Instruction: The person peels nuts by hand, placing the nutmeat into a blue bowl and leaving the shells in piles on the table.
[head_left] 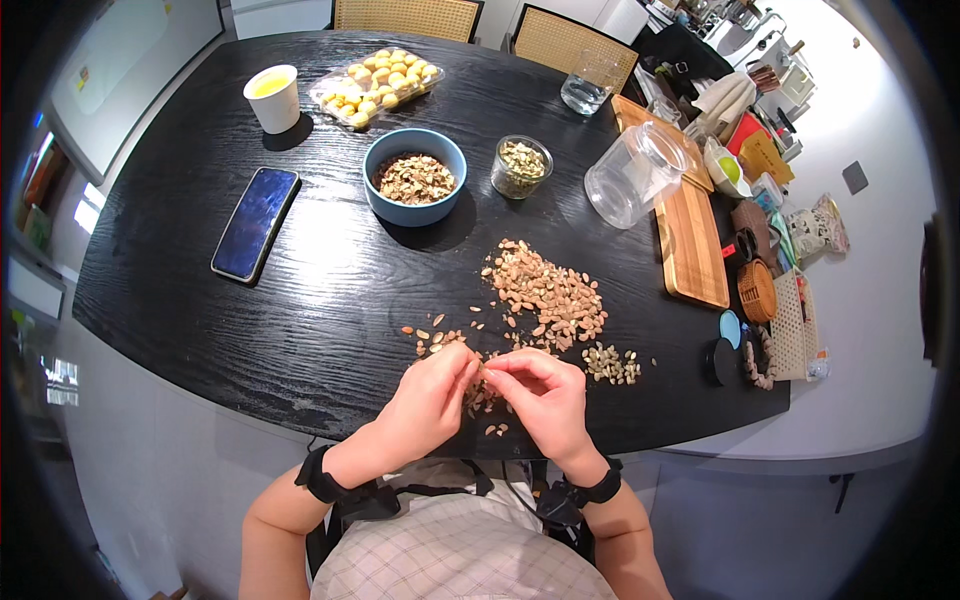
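Note:
My left hand (432, 392) and my right hand (541, 397) meet fingertip to fingertip near the table's front edge. Thumbs and forefingers of both pinch a small seed, mostly hidden by the fingers. Beneath and around them lie scattered brown seeds and bits of shell (437, 340). Just beyond my right hand spreads a large pile of brown seeds in their shells (548, 290). A smaller heap of greenish seed kernels (611, 365) sits to the right of that hand. Farther off, a blue bowl (415, 213) holds brown shells, and a small glass jar (521, 168) contains greenish kernels.
On the black table (180, 330) lie a phone (255, 224), a white cup (274, 100) and a clear box of round yellow pieces (377, 85). At right stand a clear plastic jar (625, 180), wooden boards (692, 245) and a glass of water (586, 90).

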